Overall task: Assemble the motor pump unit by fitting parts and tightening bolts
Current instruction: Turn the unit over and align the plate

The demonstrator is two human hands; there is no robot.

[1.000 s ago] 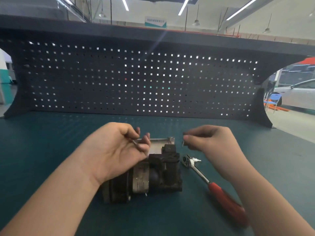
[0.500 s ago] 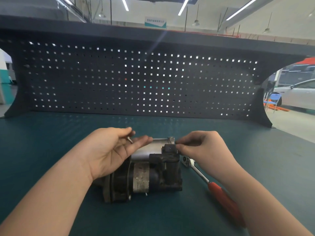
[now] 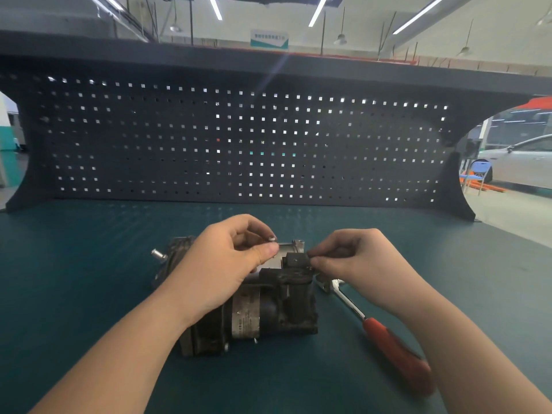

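Observation:
The dark motor pump unit [image 3: 268, 306] lies on its side on the green bench mat, silver band around its middle. My left hand [image 3: 230, 264] hovers over its rear, fingers curled around small bolts; one bolt head [image 3: 272, 239] peeks out by the fingertips. My right hand [image 3: 355, 261] pinches something small, hidden by the fingertips, at the right edge of the black block [image 3: 295, 259] on top of the pump. A ratchet wrench with a red handle [image 3: 394, 351] lies on the mat to the right, its head partly under my right hand.
A dark pegboard panel [image 3: 239, 144] walls off the back of the bench. A silver stub [image 3: 158, 254] sticks out from the pump's far left end. Green mat [image 3: 74, 279] stretches to both sides. A white car and a blue chair stand beyond the bench's right end.
My right hand has come down and left from mid-air onto the pump's top block. My left hand has shifted right and closed more tightly around the bolts.

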